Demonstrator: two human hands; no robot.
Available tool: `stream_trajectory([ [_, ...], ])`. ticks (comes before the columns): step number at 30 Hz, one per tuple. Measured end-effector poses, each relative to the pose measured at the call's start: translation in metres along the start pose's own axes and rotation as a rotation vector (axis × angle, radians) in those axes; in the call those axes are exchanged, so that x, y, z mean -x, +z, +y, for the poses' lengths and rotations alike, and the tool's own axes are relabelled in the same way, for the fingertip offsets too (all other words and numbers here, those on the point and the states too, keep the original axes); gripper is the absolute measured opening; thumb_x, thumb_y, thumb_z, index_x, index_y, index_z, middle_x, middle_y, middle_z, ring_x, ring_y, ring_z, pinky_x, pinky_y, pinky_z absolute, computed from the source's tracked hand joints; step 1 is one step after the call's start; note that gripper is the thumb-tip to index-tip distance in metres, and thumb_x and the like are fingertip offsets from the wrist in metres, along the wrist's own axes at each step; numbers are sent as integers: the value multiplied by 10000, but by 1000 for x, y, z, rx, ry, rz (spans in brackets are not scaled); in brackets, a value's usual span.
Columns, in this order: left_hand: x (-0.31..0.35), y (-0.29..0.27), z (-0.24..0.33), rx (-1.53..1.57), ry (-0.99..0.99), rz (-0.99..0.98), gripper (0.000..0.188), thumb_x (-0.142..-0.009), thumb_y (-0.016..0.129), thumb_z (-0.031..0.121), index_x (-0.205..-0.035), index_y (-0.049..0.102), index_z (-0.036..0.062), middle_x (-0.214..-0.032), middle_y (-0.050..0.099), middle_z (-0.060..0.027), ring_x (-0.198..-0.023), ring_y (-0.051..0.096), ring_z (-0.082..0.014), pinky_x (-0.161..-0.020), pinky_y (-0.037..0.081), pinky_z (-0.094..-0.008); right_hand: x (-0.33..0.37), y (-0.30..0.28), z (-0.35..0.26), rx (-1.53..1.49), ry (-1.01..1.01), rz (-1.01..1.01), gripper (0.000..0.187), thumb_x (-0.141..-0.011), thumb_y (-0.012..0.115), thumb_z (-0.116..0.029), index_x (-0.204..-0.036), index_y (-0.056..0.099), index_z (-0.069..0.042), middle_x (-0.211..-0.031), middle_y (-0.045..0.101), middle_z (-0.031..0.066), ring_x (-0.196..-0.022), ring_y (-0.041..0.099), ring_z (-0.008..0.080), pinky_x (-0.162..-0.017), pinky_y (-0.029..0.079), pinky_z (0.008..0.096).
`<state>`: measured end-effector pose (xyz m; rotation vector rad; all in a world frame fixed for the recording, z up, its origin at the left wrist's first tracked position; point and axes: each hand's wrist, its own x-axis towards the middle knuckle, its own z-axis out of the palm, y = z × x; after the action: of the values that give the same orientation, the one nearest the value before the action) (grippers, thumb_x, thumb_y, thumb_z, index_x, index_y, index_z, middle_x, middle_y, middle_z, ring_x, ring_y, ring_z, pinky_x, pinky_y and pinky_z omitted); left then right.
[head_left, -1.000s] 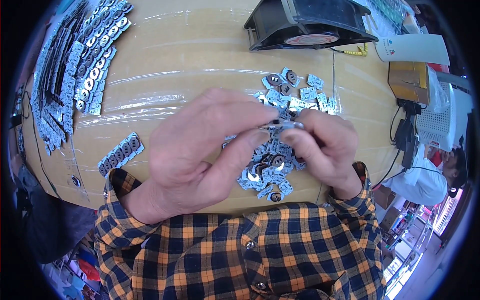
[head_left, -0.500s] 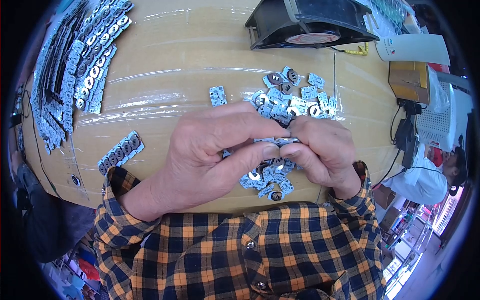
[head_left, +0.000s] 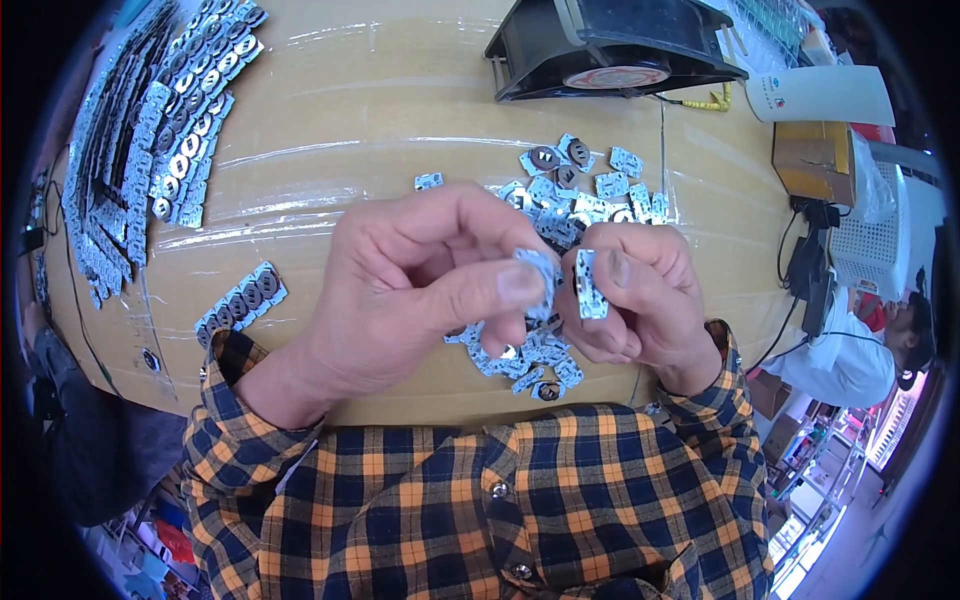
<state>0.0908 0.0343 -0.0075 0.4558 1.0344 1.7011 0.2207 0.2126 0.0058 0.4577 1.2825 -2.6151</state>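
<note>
Between the thumb and fingers of my left hand is a small light-blue circuit board, smeared by motion. My right hand pinches another small circuit board, held on edge under the thumb. The two boards are apart, with a narrow gap between them. Beneath and beyond my hands lies a loose pile of single circuit boards, some bearing round dark or shiny parts. My hands hide the middle of this pile. One lone board lies just past my left hand's knuckles.
A short strip of joined boards lies to the left, and stacked long strips fill the far left. At the back stands a black fan. On the right are a cardboard box, a white basket and a person in white.
My hands were pressed together around a board piece; now they have parted slightly, each with its own board. The right hand has turned its board on edge.
</note>
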Motion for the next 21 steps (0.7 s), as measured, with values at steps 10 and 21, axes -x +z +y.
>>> stream_trajectory([
  [10, -2, 3, -6, -869, 705, 108, 205, -763, 677, -89, -960, 640, -47, -780, 652, -117, -679, 619, -187, -600, 460, -268, -1, 7, 0, 682, -251, 132, 291, -976, 533, -221, -787, 588, -7, -563, 536, -13, -428, 408, 7, -405, 294, 178],
  [21, -3, 1, -4, -846, 718, 70, 221, -760, 681, -86, -973, 646, -37, -815, 659, -122, -699, 620, -187, -614, 469, -273, 1, 4, 0, 599, -198, 154, 260, -985, 548, -163, -789, 628, -12, -541, 538, -33, -491, 492, 12, -444, 345, 173],
])
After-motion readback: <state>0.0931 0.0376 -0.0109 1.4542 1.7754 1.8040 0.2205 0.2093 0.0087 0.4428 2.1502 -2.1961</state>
